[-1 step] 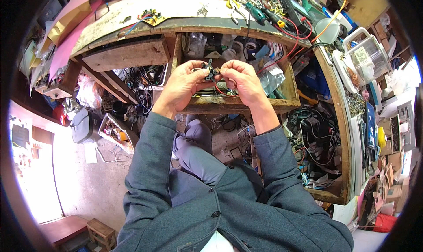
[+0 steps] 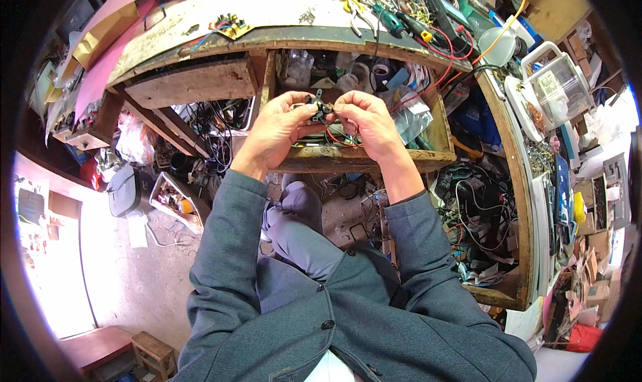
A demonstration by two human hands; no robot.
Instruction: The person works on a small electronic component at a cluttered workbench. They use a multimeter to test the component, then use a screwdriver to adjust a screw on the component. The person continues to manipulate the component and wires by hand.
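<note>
The counter (image 2: 267,13) spans the top of your view, running out past the upper edge, and below it an open wooden drawer (image 2: 341,159) sits right in front of you, with a clear plastic bag (image 2: 412,122) inside on its right. Your left grip (image 2: 275,132) and right grip (image 2: 370,122) come close together over the drawer. Between them, held up above the drawer, is a small black part (image 2: 319,112): your left grip is clasped on it from the left, and your right grip is pinched on its right side. A short prong of it stands up past your fingertips.

Your grips cover some of the drawer's contents. They also hide the ends of the black part, which is too small and dark to identify. Just which bit sits between your right fingertips is hidden. A thin red wire (image 2: 330,134) curves below; whether it joins the part, you cannot tell.

Against the earlier frame, the drawer, both grips and the black part all match.
</note>
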